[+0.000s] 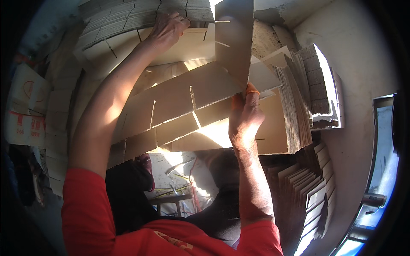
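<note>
My right hand [246, 118] is closed on slotted cardboard strips, with an orange cover on a fingertip. One strip [234, 40] stands upright from this grip, and another strip [171, 96] slants down to the left with narrow cut slots. More slotted pieces overlap beneath it. At the far side, my left hand [167, 32] has its fingers curled over the top edge of a pale slotted cardboard strip [128, 45]. This strip lies against a thick stack of cardboard strips [115, 19]. The tips of the left fingers are partly hidden.
Stacked cardboard sheets [294, 106] stand on the right, beside a grey bundle [316, 81] near the wall. Below them lean many more cardboard pieces [305, 183]. A printed white carton [27, 106] sits at the left. Between my legs shows a small stool [171, 199].
</note>
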`<state>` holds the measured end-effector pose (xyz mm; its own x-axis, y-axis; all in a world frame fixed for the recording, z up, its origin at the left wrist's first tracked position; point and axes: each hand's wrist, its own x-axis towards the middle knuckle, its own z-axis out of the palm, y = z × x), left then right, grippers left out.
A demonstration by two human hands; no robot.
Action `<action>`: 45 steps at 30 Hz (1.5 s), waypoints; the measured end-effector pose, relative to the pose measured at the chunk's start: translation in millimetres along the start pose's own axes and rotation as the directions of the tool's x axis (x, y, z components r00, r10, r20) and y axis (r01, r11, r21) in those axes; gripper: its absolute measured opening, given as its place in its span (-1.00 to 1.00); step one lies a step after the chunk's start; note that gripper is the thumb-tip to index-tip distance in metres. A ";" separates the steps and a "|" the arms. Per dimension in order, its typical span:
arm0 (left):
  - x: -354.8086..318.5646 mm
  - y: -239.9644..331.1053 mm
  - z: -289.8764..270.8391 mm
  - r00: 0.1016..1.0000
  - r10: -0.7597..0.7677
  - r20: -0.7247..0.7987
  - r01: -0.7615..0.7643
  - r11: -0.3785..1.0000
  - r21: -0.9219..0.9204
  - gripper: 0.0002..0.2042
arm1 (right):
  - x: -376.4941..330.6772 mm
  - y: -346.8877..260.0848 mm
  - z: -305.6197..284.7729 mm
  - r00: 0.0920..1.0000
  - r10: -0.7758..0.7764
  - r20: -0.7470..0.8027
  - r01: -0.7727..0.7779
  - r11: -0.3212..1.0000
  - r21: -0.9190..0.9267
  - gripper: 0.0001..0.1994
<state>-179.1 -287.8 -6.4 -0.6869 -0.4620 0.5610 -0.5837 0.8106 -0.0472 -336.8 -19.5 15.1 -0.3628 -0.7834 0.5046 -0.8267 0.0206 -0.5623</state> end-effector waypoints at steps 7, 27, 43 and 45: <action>-19.2 31.7 -9.1 0.997 0.074 0.013 -0.072 0.987 -0.145 -0.90 | -1.8 -1.8 -1.7 0.999 -0.044 0.024 0.044 0.999 0.000 -0.65; -25.5 42.4 -11.1 0.998 0.042 0.047 -0.035 0.990 -0.139 -0.90 | -4.6 -5.7 -5.4 0.998 -0.062 0.025 0.062 0.998 -0.009 -0.69; -28.3 85.4 -85.5 0.991 -0.028 0.130 0.104 0.775 -0.623 -0.83 | -1.9 5.5 8.8 0.992 0.036 0.125 -0.017 0.988 -0.154 -0.82; -7.3 73.6 -101.0 0.955 -0.100 0.281 0.269 0.693 -0.669 -0.75 | -4.8 9.2 8.5 0.996 0.019 0.091 -0.006 0.991 -0.136 -0.81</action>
<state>-173.4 -188.4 69.5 -0.7189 -0.6231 0.3081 -0.2996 0.6777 0.6715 -339.0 -20.8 2.0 -0.3379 -0.8359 0.4325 -0.8751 0.1098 -0.4714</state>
